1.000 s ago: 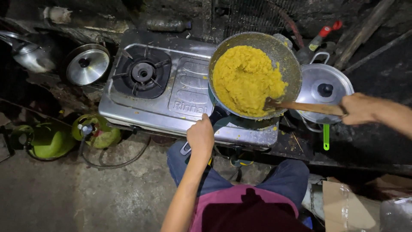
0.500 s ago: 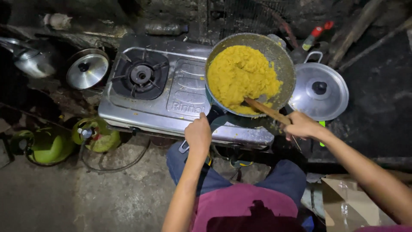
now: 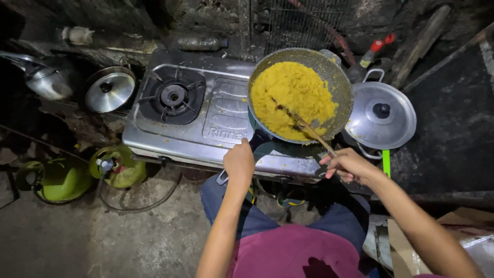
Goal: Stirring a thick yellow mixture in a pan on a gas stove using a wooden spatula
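Observation:
A round pan full of yellow mashed food sits on the right burner of a steel two-burner stove. My left hand grips the pan's dark handle at the stove's front edge. My right hand holds a wooden spatula, its blade dug into the near side of the yellow food. The left burner stands bare.
A lidded steel pot stands right of the pan. Another lid and a metal kettle lie left of the stove. Two green gas cylinders with a hose sit on the floor. A cardboard box is at lower right.
My right hand swung in from the far right toward my body, turning the spatula so its blade now pushes into the food's near side. My left hand stayed on the handle.

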